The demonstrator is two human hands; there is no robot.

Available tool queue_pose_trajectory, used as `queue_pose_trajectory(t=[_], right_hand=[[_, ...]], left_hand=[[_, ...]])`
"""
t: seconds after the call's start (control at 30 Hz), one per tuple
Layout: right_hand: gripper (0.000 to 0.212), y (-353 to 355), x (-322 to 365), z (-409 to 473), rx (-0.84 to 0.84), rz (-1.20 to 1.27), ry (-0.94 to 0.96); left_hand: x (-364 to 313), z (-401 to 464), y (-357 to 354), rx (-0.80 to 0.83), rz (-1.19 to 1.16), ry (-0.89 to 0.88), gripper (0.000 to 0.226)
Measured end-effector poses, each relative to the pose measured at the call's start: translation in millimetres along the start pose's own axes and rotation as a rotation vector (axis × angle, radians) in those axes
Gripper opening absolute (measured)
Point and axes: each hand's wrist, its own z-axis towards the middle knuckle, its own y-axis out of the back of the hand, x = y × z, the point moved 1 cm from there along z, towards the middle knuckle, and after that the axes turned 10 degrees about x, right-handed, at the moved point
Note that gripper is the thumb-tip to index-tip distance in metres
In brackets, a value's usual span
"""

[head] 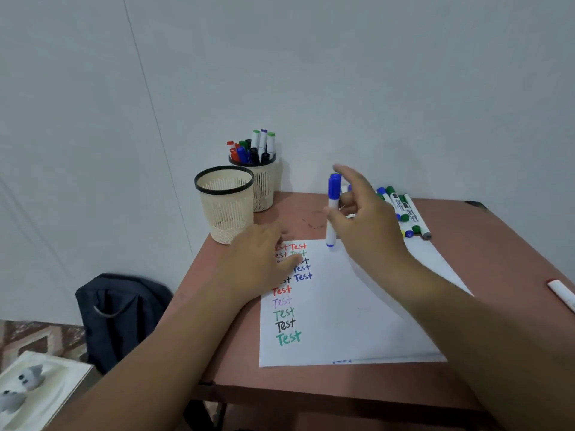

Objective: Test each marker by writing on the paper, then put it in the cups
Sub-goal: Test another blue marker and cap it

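Note:
My right hand [362, 219] holds a capped blue marker [332, 209] upright above the top edge of the white paper [357, 312], index finger raised. My left hand [264, 259] rests flat on the paper's upper left, covering part of the coloured "Test" words. Two cream mesh cups stand at the table's far left: the near cup [225, 203] looks empty, the far cup [263, 181] holds several markers. A pile of loose markers [404, 213] lies behind my right hand.
A red-capped marker [561, 293] lies at the table's right edge. The brown table [482, 259] stands against a white wall. A dark backpack [121, 315] sits on the floor at the left, with a white box [40, 387] nearer me.

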Motion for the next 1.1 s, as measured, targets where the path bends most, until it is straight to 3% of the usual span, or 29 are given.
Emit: queue_pose_trajectory(t=[0.07,0.2,0.5,0.6,0.73,0.9,1.03,1.1], right_hand=[[0.068,5.1,10.0,17.4,0.028,0.0,0.059],[0.052,6.7,34.5,65.5,-0.002,0.016,0.148],[0.046,-23.1,56.2,164.3,-0.116,0.14,0.248],[0.043,-38.6,50.1,176.5,-0.081,0.118,0.241],[0.034,-64.1,30.4,182.4,0.128,-0.079,0.257],[0.036,-72.3,12.7,179.4,0.112,-0.639,0.379],[0.043,-53.6,1.6,170.4,0.122,-0.666,0.467],[0.041,-36.9,-5.5,167.5,0.258,-0.652,0.422]], left_hand=[[1.1,-0.1,0.4,-0.011,-0.017,0.012,0.05],[1.6,-1.7,0.9,-0.045,-0.048,0.041,0.047],[8.2,2.5,-2.1,-0.081,-0.149,0.028,0.037],[10.9,4.5,-5.7,-0.088,-0.142,0.018,0.033],[12.4,6.6,-7.2,-0.091,-0.141,0.001,0.034],[11.6,6.2,-5.4,-0.079,-0.11,0.002,0.033],[10.3,4.6,-4.6,-0.082,-0.107,-0.01,0.039],[9.6,4.0,-3.2,-0.082,-0.105,-0.012,0.038]])
